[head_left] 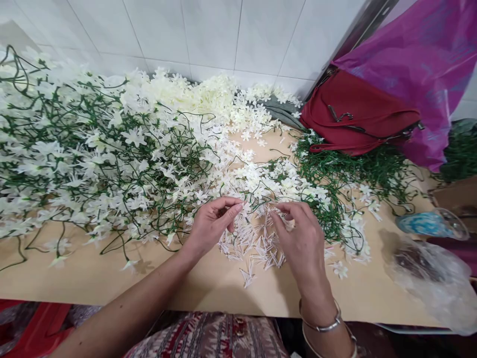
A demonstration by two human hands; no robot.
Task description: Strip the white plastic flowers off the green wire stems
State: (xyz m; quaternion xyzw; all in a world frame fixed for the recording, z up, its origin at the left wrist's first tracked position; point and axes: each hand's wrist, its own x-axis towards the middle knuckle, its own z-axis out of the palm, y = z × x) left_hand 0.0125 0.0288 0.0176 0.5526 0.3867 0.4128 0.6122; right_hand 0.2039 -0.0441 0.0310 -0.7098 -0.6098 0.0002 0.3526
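Observation:
My left hand (212, 224) is pinched, thumb against fingers, on a thin green stem (257, 203) that runs toward my right hand. My right hand (300, 236) is also pinched, its fingertips closed on a small white flower piece at the stem. Both hands hover over a pile of loose white flower pieces (257, 246) on the tan tabletop (208, 283). A large heap of finished green stems with white flowers (93, 154) spreads across the left of the table.
Bare green stems (357, 174) lie right of the hands. A dark red bag (354, 114) and purple plastic (425, 64) sit at the back right against the tiled wall. A clear plastic bag (432, 273) and a blue-lidded container (428, 223) lie at the right edge.

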